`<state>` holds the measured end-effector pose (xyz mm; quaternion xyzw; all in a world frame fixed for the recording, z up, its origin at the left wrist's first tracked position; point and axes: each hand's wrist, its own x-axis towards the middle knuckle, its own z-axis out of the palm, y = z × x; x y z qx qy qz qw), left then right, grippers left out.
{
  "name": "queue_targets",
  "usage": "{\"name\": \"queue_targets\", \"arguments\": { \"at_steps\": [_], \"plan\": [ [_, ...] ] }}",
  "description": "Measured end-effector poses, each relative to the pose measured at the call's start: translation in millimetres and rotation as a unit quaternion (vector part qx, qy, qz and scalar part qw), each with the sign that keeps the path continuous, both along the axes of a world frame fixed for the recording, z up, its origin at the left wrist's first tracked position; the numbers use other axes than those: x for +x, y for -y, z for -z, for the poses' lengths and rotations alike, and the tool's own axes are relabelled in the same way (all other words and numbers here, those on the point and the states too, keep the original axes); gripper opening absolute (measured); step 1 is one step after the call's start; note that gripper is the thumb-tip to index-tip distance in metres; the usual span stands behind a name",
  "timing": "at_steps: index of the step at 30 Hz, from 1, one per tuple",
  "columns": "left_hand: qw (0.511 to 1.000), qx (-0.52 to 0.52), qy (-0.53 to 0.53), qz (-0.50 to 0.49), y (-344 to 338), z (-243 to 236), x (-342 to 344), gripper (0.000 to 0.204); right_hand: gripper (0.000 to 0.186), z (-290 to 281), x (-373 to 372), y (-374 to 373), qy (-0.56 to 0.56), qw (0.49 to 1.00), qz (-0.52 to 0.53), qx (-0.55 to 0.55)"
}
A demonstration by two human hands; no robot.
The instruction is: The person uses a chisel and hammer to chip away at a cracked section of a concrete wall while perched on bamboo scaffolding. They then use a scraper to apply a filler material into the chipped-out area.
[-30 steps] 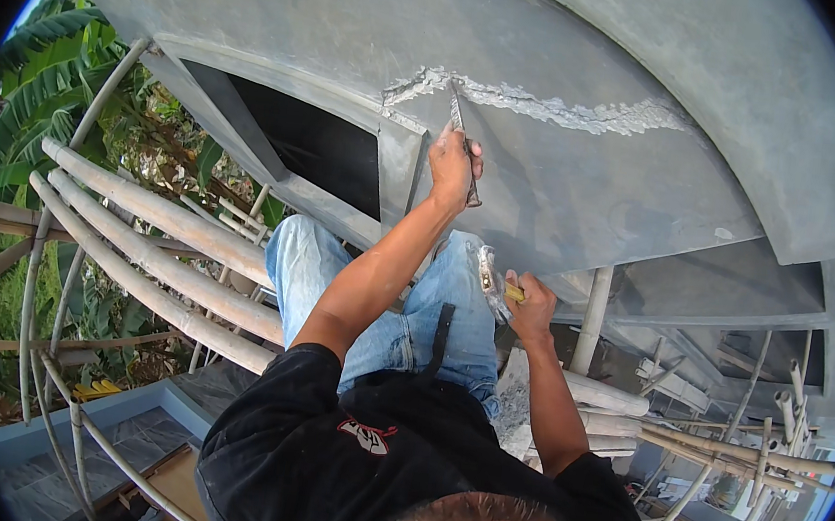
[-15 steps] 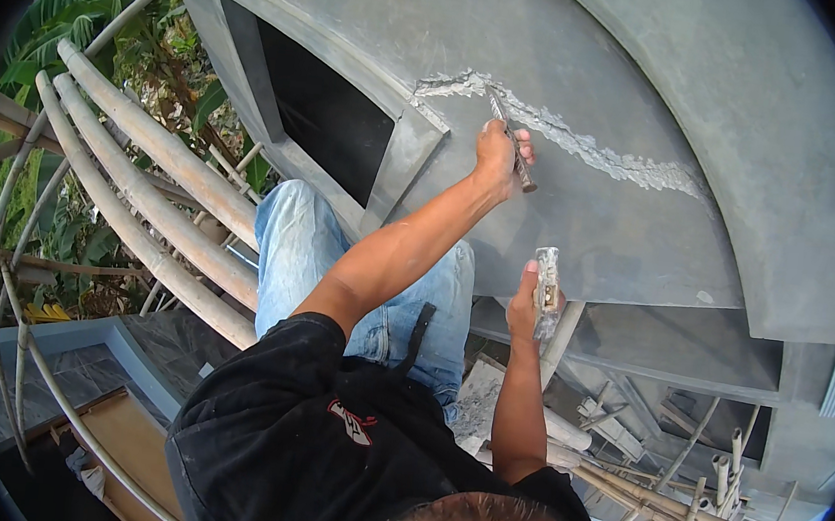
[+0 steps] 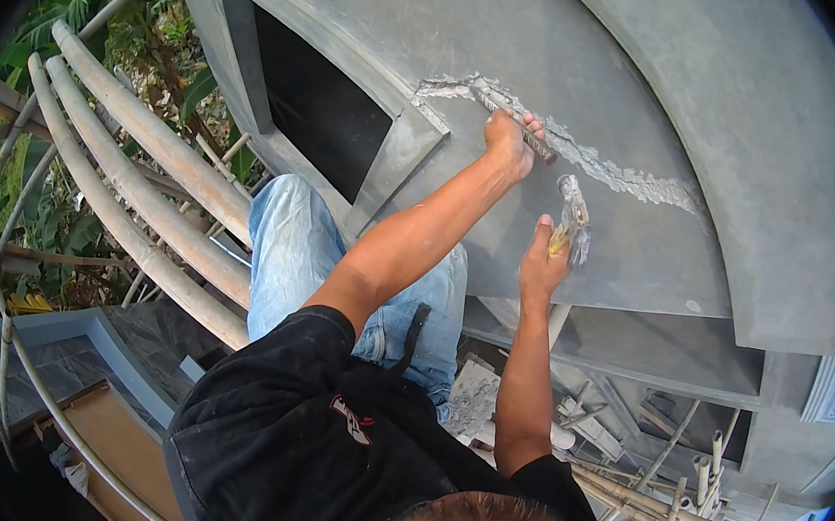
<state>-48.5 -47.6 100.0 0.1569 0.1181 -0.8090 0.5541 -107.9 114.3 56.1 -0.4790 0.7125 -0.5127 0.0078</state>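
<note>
My left hand (image 3: 511,147) is closed around a ribbed steel chisel (image 3: 545,154), its far end resting in a rough, chipped groove (image 3: 636,181) across the grey plastered wall (image 3: 597,67). The chisel slants down to the right, its butt end toward the hammer. Lower and to the right, my right hand (image 3: 541,267) grips a hammer (image 3: 575,215) whose worn head is spattered with pale mortar. The hammer head stands apart from the chisel; most of its handle is hidden by my fingers.
A window opening (image 3: 302,99) with a raised plaster frame lies left of the groove. Bamboo poles (image 3: 143,184) run along my left, with plants behind. Below right are more bamboo scaffold poles (image 3: 684,517). A thick curved plaster band (image 3: 751,142) borders the wall.
The hammer has risen toward the chisel and its head has tilted. The chisel has turned to a flatter slant, with my left hand slightly farther right.
</note>
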Motion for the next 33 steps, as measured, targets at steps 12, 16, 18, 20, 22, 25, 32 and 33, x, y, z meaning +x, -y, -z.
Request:
{"name": "queue_targets", "arguments": {
  "at_steps": [12,16,18,20,22,25,32,33],
  "plan": [
    [0.974,-0.138,0.155,0.087,-37,25,17,0.020,0.021,42,-5,-27,-0.138,0.986,-0.038,0.081],
    [0.992,-0.013,0.114,0.058,-23,61,17,0.020,0.021,15,14,-35,-0.069,0.985,-0.023,0.155],
    [0.984,0.023,0.156,0.080,-31,80,19,0.020,0.023,39,-5,-44,-0.181,0.976,-0.011,0.124],
    [0.978,-0.024,0.191,0.084,-44,83,23,0.021,0.025,30,3,-49,-0.148,0.982,0.004,0.115],
    [0.968,-0.062,0.226,0.089,-50,78,28,0.021,0.027,27,9,-57,-0.113,0.987,0.016,0.115],
    [0.944,-0.140,0.286,0.082,-34,68,32,0.023,0.030,30,13,-64,0.032,0.989,0.020,0.144],
    [0.970,-0.024,0.210,0.117,-20,89,38,0.024,0.034,46,2,-82,0.082,0.976,0.036,0.197],
    [0.960,-0.038,0.254,0.107,-21,91,38,0.024,0.036,46,1,-82,0.061,0.977,0.040,0.200]
  ]
}}
